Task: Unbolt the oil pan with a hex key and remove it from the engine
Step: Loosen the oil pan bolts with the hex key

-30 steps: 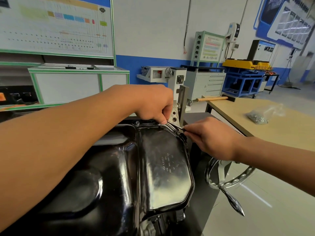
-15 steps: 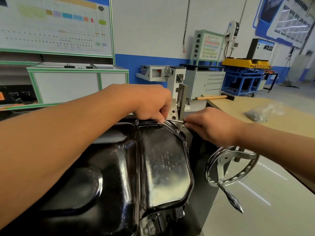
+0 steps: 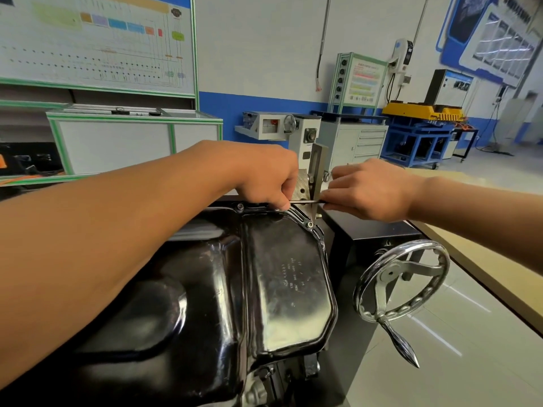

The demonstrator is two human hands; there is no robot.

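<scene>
Looking down in the head view, I have the hex key [image 3: 305,201] lying level between my two hands at the far rim of the oil pan [image 3: 288,277]. My left hand [image 3: 264,183] is curled knuckles-up over one end of the key. Its fingertips press down where I judge the short leg sits in a bolt, though that bolt is hidden under my fingers. My right hand [image 3: 373,192] pinches the free end of the long arm.

The pan sits glossy black on top of the engine [image 3: 258,386] in front of me. Two rim bolts show, one [image 3: 240,206] beside my left hand and one [image 3: 310,224] just nearer than the key.

I judge the pan to be stamped steel: stiff, fairly heavy and likely slick on that shiny skin, with a thin flange that could bend if pried. Once it is unbolted, I would grip the flange on opposite sides with both hands, not the smooth domed sump.

A chrome handwheel [image 3: 402,283] stands to the right, apart from the pan.
</scene>
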